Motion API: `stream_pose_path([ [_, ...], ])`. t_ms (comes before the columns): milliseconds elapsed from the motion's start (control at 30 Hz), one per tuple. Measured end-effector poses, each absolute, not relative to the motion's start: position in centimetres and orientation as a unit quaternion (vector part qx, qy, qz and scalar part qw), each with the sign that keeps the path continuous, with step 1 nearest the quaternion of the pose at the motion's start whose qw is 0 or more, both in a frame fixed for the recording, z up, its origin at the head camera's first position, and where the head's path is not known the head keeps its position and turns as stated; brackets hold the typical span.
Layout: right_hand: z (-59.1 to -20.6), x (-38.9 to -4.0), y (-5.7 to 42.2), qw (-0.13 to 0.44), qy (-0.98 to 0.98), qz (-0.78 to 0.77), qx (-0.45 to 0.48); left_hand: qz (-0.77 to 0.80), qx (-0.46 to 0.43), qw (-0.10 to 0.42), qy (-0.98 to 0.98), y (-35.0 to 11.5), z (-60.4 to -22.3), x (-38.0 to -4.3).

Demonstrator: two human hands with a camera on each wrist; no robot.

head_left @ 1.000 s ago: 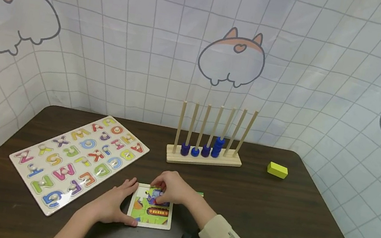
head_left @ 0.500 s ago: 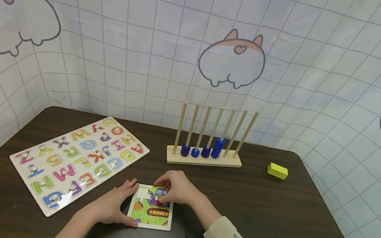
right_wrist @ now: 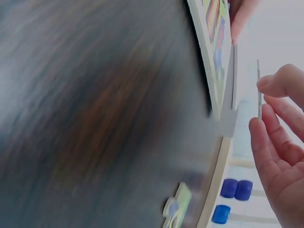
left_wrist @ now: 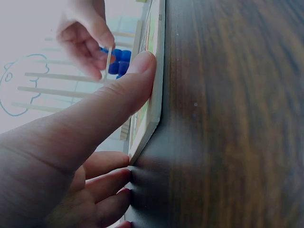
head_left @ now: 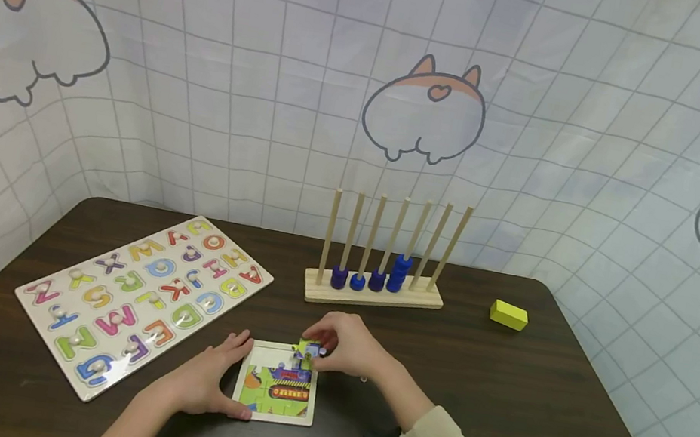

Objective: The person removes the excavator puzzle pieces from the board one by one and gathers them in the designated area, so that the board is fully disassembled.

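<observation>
My left hand rests at the left side of a small jigsaw puzzle tray. Its thumb presses the near left corner, and its other fingers touch the far left corner. Just above the tray's far right corner, my right hand pinches a jigsaw piece between thumb and fingers. In the right wrist view that piece appears edge-on, off the tray. Joined pieces showing a vehicle with an orange track fill the tray's nearer part; bare pale board shows along its far left part.
Another jigsaw piece lies on the table, mostly hidden from the head view by the right hand. A letter puzzle board lies at left. Behind stand a pegged bead rack and, farther right, a yellow block.
My right hand has lifted the jigsaw piece out of the tray's far part and carried it right, exposing more bare board. My left hand stays in place.
</observation>
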State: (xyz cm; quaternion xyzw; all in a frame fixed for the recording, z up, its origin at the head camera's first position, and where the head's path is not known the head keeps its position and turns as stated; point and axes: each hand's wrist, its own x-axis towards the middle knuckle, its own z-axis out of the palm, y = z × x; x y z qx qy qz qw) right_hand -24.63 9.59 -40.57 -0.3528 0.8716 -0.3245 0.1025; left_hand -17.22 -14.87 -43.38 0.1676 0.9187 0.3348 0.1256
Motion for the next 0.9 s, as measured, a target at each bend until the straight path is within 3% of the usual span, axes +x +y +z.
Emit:
stream_pose_path([
  [900, -40.0, -23.7, 16.6, 0.066, 0.868, -0.352, -0.343, 0.331, 0.173, 0.124, 0.919, -15.0, -43.3, -17.2],
])
